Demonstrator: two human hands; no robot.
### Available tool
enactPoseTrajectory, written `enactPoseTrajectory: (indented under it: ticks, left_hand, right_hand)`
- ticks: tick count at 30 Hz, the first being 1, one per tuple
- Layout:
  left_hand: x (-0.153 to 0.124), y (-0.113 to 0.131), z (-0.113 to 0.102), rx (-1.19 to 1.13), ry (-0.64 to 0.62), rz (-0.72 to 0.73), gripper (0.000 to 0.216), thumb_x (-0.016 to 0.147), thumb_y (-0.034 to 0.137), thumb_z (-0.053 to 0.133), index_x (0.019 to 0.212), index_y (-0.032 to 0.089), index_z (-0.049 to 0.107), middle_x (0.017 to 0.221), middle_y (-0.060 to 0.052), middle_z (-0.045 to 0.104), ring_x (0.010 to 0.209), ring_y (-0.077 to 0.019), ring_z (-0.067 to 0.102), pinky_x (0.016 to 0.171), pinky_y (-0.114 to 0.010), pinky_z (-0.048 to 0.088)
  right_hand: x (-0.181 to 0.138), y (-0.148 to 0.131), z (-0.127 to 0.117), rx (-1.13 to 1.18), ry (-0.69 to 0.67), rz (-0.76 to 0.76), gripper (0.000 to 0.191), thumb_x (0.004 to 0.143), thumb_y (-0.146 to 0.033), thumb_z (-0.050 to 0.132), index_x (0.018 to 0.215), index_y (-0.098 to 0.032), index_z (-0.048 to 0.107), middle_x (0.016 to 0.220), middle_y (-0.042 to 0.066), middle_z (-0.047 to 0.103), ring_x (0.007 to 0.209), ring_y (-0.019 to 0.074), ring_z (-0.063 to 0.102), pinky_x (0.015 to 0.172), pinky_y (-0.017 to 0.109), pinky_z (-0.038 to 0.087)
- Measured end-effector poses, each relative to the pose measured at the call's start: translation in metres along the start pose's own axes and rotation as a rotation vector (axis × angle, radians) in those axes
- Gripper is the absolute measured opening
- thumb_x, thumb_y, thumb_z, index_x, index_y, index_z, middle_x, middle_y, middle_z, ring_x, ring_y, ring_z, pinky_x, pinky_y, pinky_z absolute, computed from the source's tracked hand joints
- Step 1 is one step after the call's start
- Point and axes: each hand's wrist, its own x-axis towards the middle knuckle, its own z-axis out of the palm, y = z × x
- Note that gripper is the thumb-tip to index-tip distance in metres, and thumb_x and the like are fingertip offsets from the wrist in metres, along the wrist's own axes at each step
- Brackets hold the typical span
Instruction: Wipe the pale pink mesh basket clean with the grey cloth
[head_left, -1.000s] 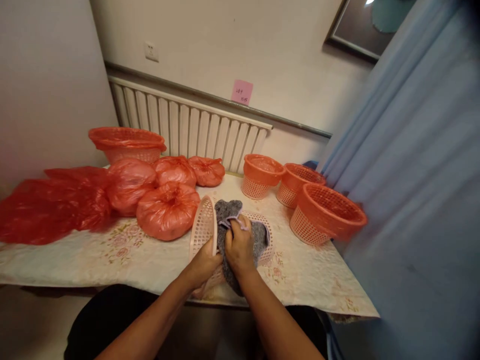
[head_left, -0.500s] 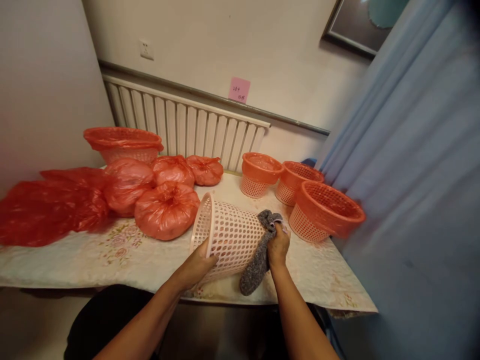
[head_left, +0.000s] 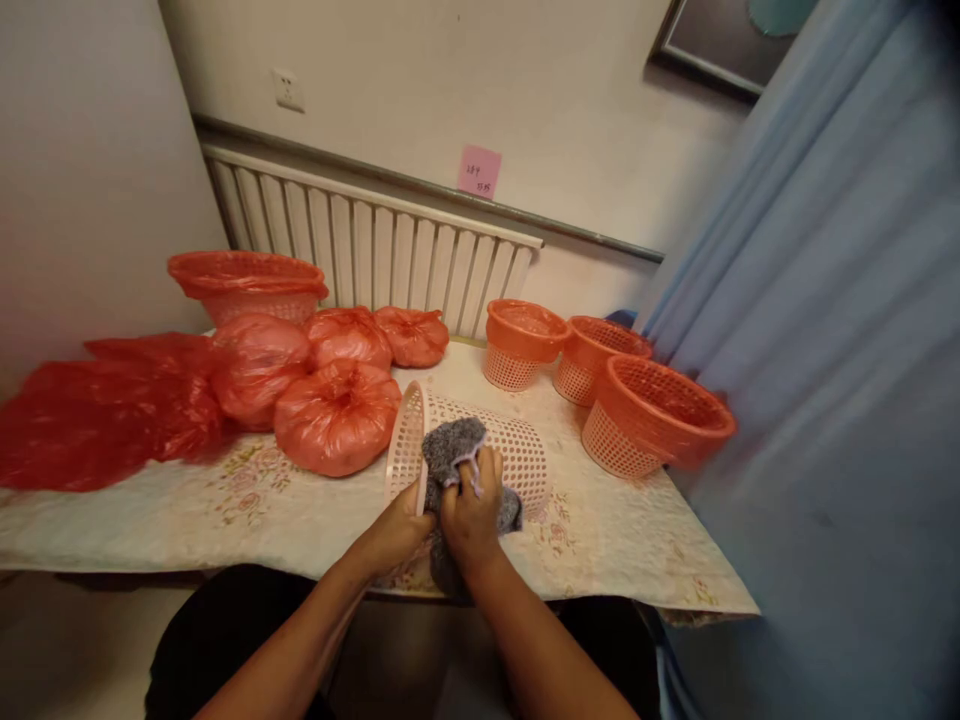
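Observation:
A pale pink perforated plastic basket [head_left: 525,455] lies on its side near the table's front edge, its mouth facing left. My left hand [head_left: 397,525] grips the rim, thumb outside and the other fingers hidden within. Bunched in my right hand [head_left: 474,505] is a grey cloth [head_left: 452,442] with a light purple edge. The hand presses it against the basket's outer wall close to the rim, and part of the cloth hangs below the wrist.
Several knotted red plastic bags [head_left: 337,415] sit left of the basket, beside loose red bags [head_left: 105,410]. Behind them stands a red-lined basket [head_left: 247,285]. Three more lined baskets [head_left: 622,440] stand at right by a blue curtain [head_left: 810,350]. A radiator [head_left: 360,240] runs along the wall.
My right hand has carried the cloth leftward along the basket, from its base end to near the rim. My left hand keeps its hold on the rim.

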Motion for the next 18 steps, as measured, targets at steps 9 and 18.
enactPoseTrajectory:
  ticks: [9, 18]
  left_hand:
    - [0.001, -0.004, -0.001, 0.095, 0.000, -0.031, 0.049, 0.076, 0.016, 0.053, 0.125, 0.013, 0.054, 0.125, -0.008, 0.064, 0.117, -0.0258, 0.056, 0.108, -0.043, 0.037]
    - [-0.002, -0.011, -0.007, 0.131, -0.045, -0.014, 0.051, 0.077, 0.018, 0.053, 0.127, 0.012, 0.053, 0.128, -0.009, 0.063, 0.119, -0.0254, 0.056, 0.110, -0.043, 0.035]
  right_hand:
    - [0.050, 0.100, 0.000, -0.189, -0.117, 0.209, 0.031, 0.080, -0.005, 0.038, 0.088, -0.016, 0.066, 0.092, 0.008, 0.060, 0.093, 0.0206, 0.046, 0.083, 0.030, 0.036]
    - [0.024, 0.148, -0.019, -0.273, -0.049, 0.364, 0.025, 0.075, -0.011, 0.038, 0.076, -0.013, 0.063, 0.080, 0.012, 0.059, 0.087, 0.0235, 0.050, 0.077, 0.033, 0.038]
